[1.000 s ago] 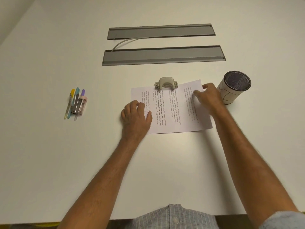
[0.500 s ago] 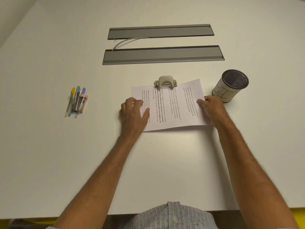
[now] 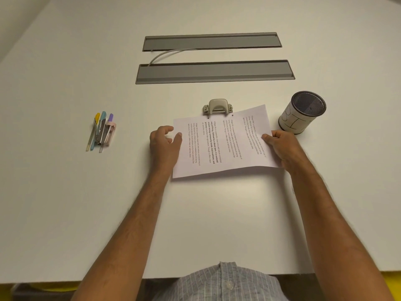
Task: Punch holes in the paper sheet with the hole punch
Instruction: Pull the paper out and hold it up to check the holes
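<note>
On the white table (image 3: 65, 213), at about nine o'clock from the paper and well apart from it, lies a small bundle of pens (image 3: 98, 131) with yellow, blue and purple caps, and a pink stapler (image 3: 107, 134) lies touching them on their right side.

The left hand (image 3: 166, 144) grips the left edge of the paper sheet (image 3: 223, 144) — the thumb lies on top of the printed side and the other fingers curl at the edge, so the hand is closed on the sheet. The sheet is in the middle of the table, turned so that the text lines run away from the person, and its right part is lifted a little above the table. Two small dark holes show near the far edge of the sheet.

At twelve o'clock from the sheet stands the hole punch (image 3: 218, 106), beige with metal parts, just beside the far edge; I cannot tell if the edge is touching its slot. Beyond it, two long grey cable trays (image 3: 214, 71) are set in the table, with a pale cable (image 3: 165, 54) between them.

The right hand (image 3: 282, 146) grasps the right edge of the sheet, thumb on top. At about two o'clock from the sheet — near the right hand but apart from it — stands a mesh cup (image 3: 302, 112) wrapped with white paper.
</note>
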`<state>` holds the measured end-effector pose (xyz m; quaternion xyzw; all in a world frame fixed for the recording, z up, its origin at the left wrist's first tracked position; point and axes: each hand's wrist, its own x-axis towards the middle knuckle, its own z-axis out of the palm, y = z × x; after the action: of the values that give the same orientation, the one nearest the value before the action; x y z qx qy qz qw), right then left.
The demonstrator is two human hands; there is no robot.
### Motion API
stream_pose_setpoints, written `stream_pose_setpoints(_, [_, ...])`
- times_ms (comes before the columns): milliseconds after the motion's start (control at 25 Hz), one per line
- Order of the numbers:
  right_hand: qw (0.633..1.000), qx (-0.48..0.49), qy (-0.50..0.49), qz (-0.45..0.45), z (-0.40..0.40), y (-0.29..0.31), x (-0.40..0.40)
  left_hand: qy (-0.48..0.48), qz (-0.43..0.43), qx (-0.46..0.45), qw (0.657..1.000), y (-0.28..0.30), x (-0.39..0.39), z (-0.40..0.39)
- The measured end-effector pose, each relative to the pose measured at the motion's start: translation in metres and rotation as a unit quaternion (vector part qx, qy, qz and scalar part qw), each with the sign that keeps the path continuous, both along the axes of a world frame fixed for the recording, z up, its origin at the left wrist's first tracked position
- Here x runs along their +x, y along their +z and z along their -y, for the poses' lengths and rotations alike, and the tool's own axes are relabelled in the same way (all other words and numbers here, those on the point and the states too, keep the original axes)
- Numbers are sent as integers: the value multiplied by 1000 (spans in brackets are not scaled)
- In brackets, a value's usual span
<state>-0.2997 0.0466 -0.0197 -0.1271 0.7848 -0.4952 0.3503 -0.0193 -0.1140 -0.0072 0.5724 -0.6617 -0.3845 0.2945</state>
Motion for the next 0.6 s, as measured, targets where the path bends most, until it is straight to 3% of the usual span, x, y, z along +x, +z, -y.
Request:
stream_pose_setpoints(280, [1000,-9,4,17,-13,4,5,10,-15,36,999,2,8,3])
stream_pose_setpoints(600, [996,-13,56,64,-19,18,12,45,-110,124,985,4,21,7])
